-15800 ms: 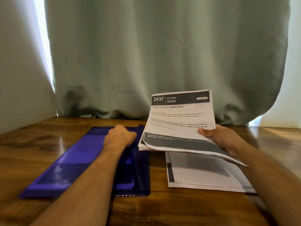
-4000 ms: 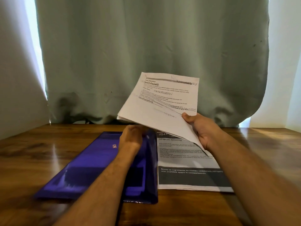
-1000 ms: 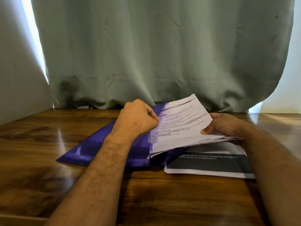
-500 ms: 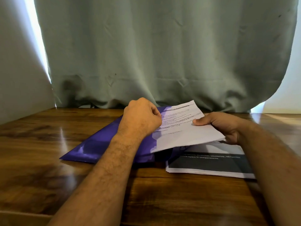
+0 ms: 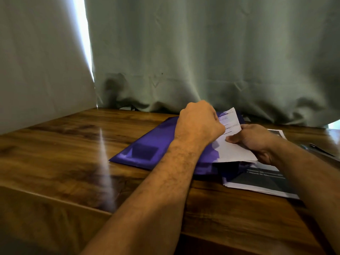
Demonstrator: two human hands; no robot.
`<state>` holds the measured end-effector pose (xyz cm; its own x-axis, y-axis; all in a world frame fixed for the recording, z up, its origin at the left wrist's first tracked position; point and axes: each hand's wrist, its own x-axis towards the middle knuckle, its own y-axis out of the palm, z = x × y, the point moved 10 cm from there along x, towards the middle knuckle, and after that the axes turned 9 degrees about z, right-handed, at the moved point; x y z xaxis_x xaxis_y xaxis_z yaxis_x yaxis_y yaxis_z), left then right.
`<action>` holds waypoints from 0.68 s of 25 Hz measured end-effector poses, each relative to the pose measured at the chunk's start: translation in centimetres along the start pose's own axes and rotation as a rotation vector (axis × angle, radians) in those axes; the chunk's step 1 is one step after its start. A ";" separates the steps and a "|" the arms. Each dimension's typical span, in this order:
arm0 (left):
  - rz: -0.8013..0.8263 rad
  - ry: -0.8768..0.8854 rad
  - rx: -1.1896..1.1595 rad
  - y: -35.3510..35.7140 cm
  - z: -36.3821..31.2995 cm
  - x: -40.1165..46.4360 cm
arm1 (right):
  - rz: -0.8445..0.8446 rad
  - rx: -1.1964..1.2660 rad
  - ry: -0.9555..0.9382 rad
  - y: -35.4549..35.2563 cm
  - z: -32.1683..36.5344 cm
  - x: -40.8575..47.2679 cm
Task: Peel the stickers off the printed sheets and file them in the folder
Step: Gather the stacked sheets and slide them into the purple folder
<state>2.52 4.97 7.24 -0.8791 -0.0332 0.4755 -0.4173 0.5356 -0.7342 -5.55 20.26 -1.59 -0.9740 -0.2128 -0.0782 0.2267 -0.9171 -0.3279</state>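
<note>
On the wooden tabletop, toward its far edge, lies the purple folder, its right part hidden by the left hand. That hand is fisted at the folder's flap; its fingertips are out of sight, so what it pinches is unclear. The right hand grips the printed sheets, now pushed lower into the folder than half a second ago. A stack of sheets lies near the right edge, partly covered.

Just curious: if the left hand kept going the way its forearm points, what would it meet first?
Probably the grey-green curtain behind the wooden table; the left hand already grips the purple plastic folder there. Depth is unclear.
</note>
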 end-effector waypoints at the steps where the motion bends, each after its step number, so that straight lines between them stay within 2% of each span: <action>1: 0.007 0.005 -0.002 0.1 -0.1 0.0 | 0.021 0.024 0.007 0.4 -0.1 0.1; 5: 0.018 0.023 -0.025 0.3 -0.3 0.2 | 0.167 0.201 0.069 2.2 0.0 -0.8; 8: 0.005 0.034 -0.047 0.2 -0.5 0.1 | 0.164 0.148 0.046 1.9 0.2 -0.7; 12: -0.018 0.034 -0.099 -0.1 -0.4 0.1 | 0.059 0.059 -0.044 1.1 1.3 -0.9; 17: 0.012 0.038 -0.087 0.6 -0.8 0.1 | 0.090 0.005 -0.079 2.5 1.7 -1.2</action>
<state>2.36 5.97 7.28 -0.8739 0.0051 0.4860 -0.3836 0.6068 -0.6962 -3.85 17.66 -0.70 -0.9469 -0.3199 -0.0323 0.3131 -0.8947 -0.3185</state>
